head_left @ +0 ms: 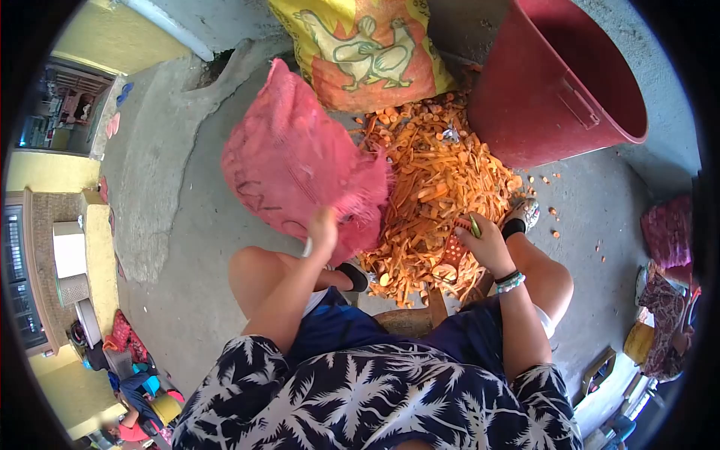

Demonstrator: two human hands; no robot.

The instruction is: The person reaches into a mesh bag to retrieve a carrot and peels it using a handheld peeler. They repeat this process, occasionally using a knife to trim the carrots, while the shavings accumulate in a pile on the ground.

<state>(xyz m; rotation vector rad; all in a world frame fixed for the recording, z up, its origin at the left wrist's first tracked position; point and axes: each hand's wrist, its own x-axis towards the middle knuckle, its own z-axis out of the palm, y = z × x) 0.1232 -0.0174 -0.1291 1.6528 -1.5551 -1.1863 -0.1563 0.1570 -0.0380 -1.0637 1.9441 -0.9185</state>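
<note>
My left hand (323, 234) is at the frayed mouth of a pink woven sack (292, 154), which lies bulging on the floor. Its fingers are blurred and partly hidden against the sack's edge, so their grip cannot be made out. In my right hand (489, 247) is a slim green-handled tool (475, 226), with the fingers closed round it; its working end does not show clearly. Just below that hand lies a red piece with white dots (453, 251). Between my feet spreads a heap of orange carrot peelings and cut ends (431, 184).
A large red bin (536, 97) stands against the wall at the upper right. Behind the heap is a yellow-and-orange sack (367, 56) printed with birds. Loose carrot bits (553, 211) dot the concrete floor (191, 247). At lower left a person (135, 427) sits in the distance.
</note>
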